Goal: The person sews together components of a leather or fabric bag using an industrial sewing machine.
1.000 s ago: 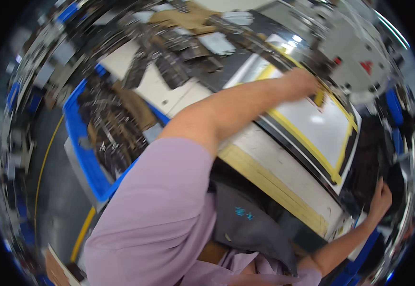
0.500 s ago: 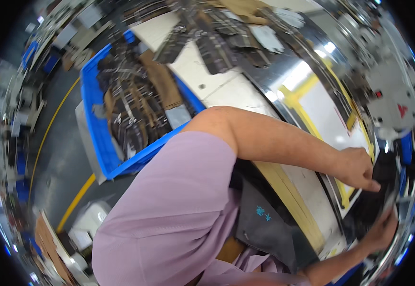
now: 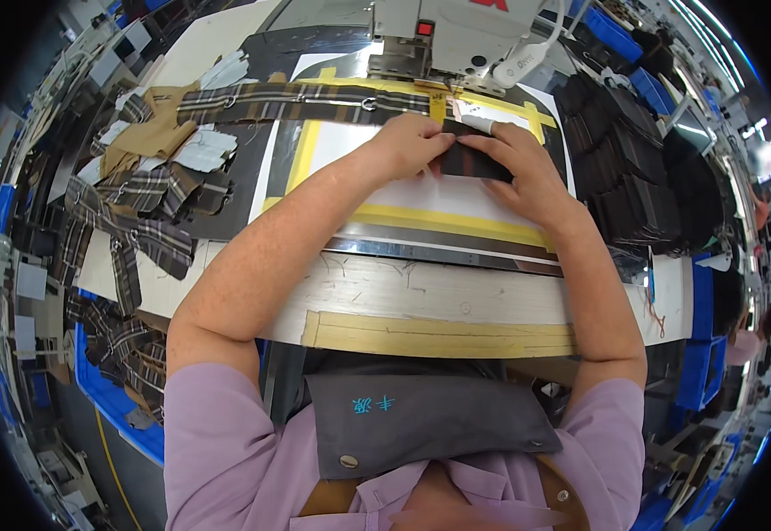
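Observation:
My left hand [image 3: 408, 146] and my right hand [image 3: 518, 173] are at a dark fabric piece [image 3: 474, 161] on a white sheet bordered with yellow tape [image 3: 403, 212]. The left fingers grip its left part; the right fingers press on its right part, with a white covering on one finger. Behind it a plaid strip [image 3: 279, 102] with a metal ring runs leftward, and a small yellow piece [image 3: 437, 106] stands by my left fingertips. The sewing machine head [image 3: 447, 35] is just beyond. The undersides of both hands are hidden.
Plaid, tan and pale fabric pieces [image 3: 155, 133] lie piled at left. Stacked dark pieces [image 3: 620, 164] sit right of the sheet. A blue bin [image 3: 107, 394] of plaid pieces is below left, more blue bins [image 3: 704, 336] at right. The table's taped front edge [image 3: 439, 336] crosses below my arms.
The view has swung round to face the machine squarely. Both hands have come together on the dark piece, the right one leftward from the dark pieces at the right.

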Motion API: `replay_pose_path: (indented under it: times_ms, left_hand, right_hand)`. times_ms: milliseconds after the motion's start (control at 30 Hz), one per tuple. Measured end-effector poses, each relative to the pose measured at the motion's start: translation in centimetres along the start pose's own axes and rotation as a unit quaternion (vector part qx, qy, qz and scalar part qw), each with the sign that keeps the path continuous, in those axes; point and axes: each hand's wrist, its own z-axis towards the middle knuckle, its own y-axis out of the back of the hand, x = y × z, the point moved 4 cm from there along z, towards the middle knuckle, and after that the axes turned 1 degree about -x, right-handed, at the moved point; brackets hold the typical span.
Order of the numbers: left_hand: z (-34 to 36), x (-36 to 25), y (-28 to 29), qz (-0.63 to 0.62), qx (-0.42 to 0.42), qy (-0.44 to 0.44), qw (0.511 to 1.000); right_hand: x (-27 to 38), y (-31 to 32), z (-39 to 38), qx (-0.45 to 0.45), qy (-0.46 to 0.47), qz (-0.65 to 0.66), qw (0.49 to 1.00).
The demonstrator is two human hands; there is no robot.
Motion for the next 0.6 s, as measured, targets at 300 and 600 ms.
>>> replay_pose_path:
  times_ms: [300, 600]
  left_hand:
    - [0.2, -0.7, 3.0, 0.479, -0.145, -0.258, 0.826]
    - [-0.1, -1.6, 2.0, 0.49, -0.103, -0.234, 0.833]
  right_hand:
    - [-5.2, -1.8, 3.3, 0.047, 0.019, -0.198, 0.979]
    - [-6.7, -2.9, 3.8, 0.035, 0.019, -0.145, 0.989]
